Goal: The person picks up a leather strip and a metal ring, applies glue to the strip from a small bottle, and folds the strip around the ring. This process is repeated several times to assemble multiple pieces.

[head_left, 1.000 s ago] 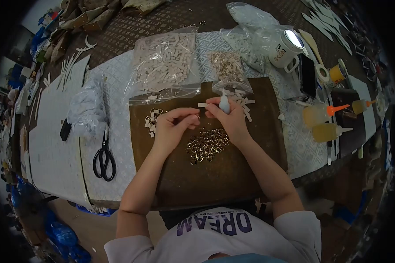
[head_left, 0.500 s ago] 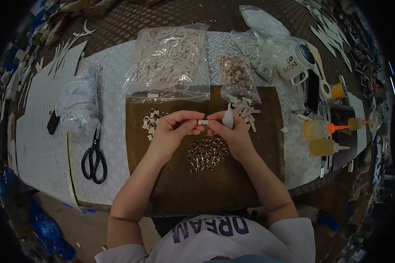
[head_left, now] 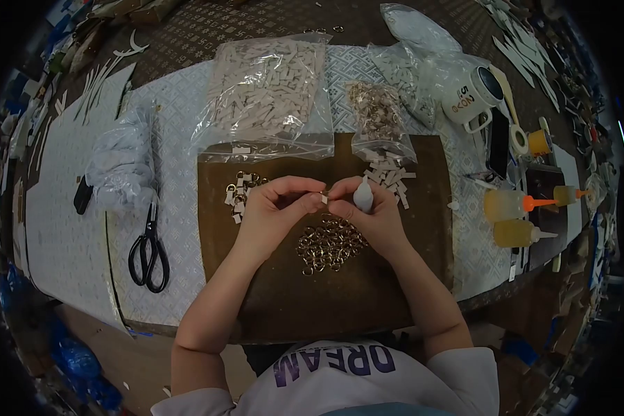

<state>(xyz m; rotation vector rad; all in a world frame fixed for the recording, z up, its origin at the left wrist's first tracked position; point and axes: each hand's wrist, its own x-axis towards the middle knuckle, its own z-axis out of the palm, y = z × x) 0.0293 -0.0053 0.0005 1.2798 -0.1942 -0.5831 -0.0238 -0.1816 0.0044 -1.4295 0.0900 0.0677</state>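
My left hand (head_left: 277, 208) and my right hand (head_left: 376, 215) meet over the brown mat, fingertips close together. Pinched between them is a small whitish strip (head_left: 324, 199) with a bit of gold metal, mostly covered by the fingers. A small white squeeze bottle (head_left: 363, 195), nozzle up, is also kept in my right hand. Just below the fingers lies a pile of gold rings (head_left: 331, 244). Beside my left hand are strips fitted with rings (head_left: 238, 197). Loose whitish strips (head_left: 390, 175) lie beyond my right hand.
The brown mat (head_left: 291, 305) lies on a patterned tablecloth. Behind it are a large bag of strips (head_left: 267, 90) and a smaller bag of gold-coloured parts (head_left: 378, 114). Black-handled scissors (head_left: 148, 260) lie left; a mug (head_left: 468, 100) and bottles of yellowish liquid (head_left: 513, 234) stand or lie right.
The strip between my fingertips has turned from lying level to pointing downward, and less of it shows. My fingertips have drawn closer around it. The squeeze bottle stays in my right hand.
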